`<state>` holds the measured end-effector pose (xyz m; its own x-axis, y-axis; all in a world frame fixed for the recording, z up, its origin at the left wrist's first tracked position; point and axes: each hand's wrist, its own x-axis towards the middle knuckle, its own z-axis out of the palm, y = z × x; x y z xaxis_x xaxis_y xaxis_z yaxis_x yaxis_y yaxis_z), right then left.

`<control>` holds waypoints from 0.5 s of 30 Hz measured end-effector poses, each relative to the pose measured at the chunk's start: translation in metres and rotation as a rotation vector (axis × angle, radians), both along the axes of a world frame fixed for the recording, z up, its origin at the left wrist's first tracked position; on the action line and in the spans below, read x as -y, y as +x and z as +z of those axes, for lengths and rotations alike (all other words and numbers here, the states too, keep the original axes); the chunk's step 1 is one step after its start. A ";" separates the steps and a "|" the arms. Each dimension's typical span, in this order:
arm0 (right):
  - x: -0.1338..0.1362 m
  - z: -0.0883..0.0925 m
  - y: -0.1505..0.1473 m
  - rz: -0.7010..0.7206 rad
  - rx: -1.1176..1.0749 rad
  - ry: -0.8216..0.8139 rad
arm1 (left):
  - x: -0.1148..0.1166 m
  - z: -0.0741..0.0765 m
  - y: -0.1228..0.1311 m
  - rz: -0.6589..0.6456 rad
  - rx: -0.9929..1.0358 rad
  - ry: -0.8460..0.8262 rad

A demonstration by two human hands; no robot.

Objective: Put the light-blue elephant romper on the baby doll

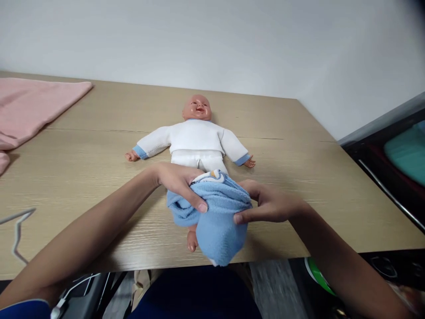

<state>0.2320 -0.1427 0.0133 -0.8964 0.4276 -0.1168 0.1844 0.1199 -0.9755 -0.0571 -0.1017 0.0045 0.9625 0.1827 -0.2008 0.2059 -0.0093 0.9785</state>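
A baby doll (198, 137) lies on its back on the table, head away from me and arms spread. It wears a white top with blue cuffs. Blue fleecy pants (221, 235) are bunched around its lower legs, with a printed white patch near their upper edge. One bare foot (191, 239) sticks out at the left; the other is hidden in the fabric. My left hand (181, 184) grips the bunched cloth from the left, thumb on top. My right hand (265, 204) pinches it from the right, its other fingers partly hidden behind the cloth.
A pink cloth (36, 106) lies at the table's far left. A light-coloured bent rod (20, 226) is at the left near edge. The wooden table (292, 168) meets a pale wall. A dark object with teal cloth (407, 150) stands at the right.
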 end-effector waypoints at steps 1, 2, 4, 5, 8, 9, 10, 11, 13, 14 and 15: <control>0.001 -0.003 -0.002 -0.046 -0.045 0.006 | 0.000 -0.001 -0.001 -0.006 0.015 -0.012; 0.002 -0.006 -0.003 -0.107 -0.075 -0.001 | -0.001 -0.003 -0.003 -0.002 0.028 -0.024; 0.004 -0.014 -0.007 -0.241 -0.103 -0.060 | -0.001 -0.006 -0.006 0.050 0.033 -0.043; 0.005 -0.018 -0.008 -0.289 -0.111 -0.098 | -0.001 -0.008 -0.007 0.089 0.023 -0.051; 0.008 -0.023 -0.008 -0.320 -0.118 -0.188 | -0.001 -0.012 -0.010 0.183 -0.002 -0.082; 0.008 -0.023 -0.007 -0.295 -0.105 -0.218 | -0.001 -0.013 -0.010 0.186 0.004 -0.107; 0.008 -0.022 -0.006 -0.263 -0.085 -0.242 | 0.000 -0.014 -0.010 0.173 0.014 -0.136; 0.009 -0.020 -0.005 -0.229 -0.063 -0.264 | 0.001 -0.014 -0.009 0.150 0.024 -0.163; 0.010 -0.016 -0.003 -0.171 -0.018 -0.313 | 0.003 -0.012 -0.005 0.085 0.033 -0.188; 0.011 -0.013 -0.003 -0.155 0.002 -0.337 | 0.005 -0.010 -0.003 0.087 0.034 -0.147; 0.013 -0.011 -0.003 -0.144 0.016 -0.357 | 0.006 -0.008 -0.002 0.100 0.033 -0.089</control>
